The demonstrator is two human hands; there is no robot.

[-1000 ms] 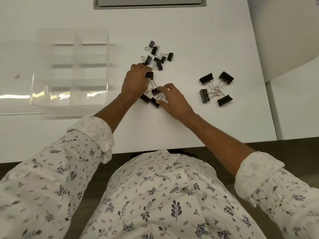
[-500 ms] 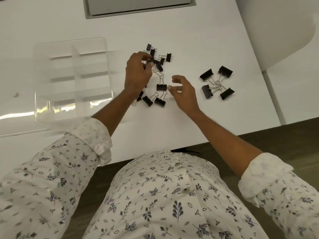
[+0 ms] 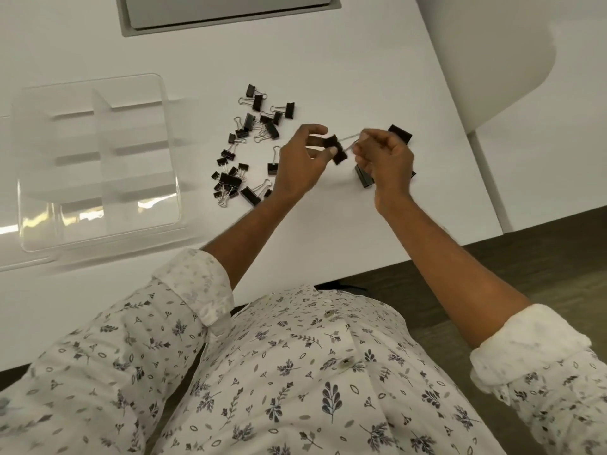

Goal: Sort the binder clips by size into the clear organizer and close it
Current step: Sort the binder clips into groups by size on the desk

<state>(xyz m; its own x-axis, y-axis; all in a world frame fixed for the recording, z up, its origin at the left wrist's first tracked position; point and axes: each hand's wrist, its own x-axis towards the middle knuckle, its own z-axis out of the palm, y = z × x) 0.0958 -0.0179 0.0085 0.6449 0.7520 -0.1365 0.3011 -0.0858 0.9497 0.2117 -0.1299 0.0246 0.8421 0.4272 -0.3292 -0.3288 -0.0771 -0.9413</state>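
Note:
Both hands hold one large black binder clip [image 3: 335, 150] above the white table. My left hand [image 3: 300, 162] pinches its black body. My right hand [image 3: 384, 162] grips its wire handles. Several small and medium black clips [image 3: 244, 152] lie scattered on the table left of my hands. Other large clips [image 3: 400, 133] are partly hidden behind my right hand. The clear organizer [image 3: 98, 159] lies open at the left, with its compartments holding nothing that I can see.
A grey recessed panel [image 3: 226, 11] sits at the table's far edge. A white curved chair back [image 3: 492, 60] stands at the right. The table's near edge [image 3: 361, 277] runs just in front of my shirt.
Both hands have moved right from the small-clip pile to the large clips. They have lifted one large clip between them. The view has shifted left.

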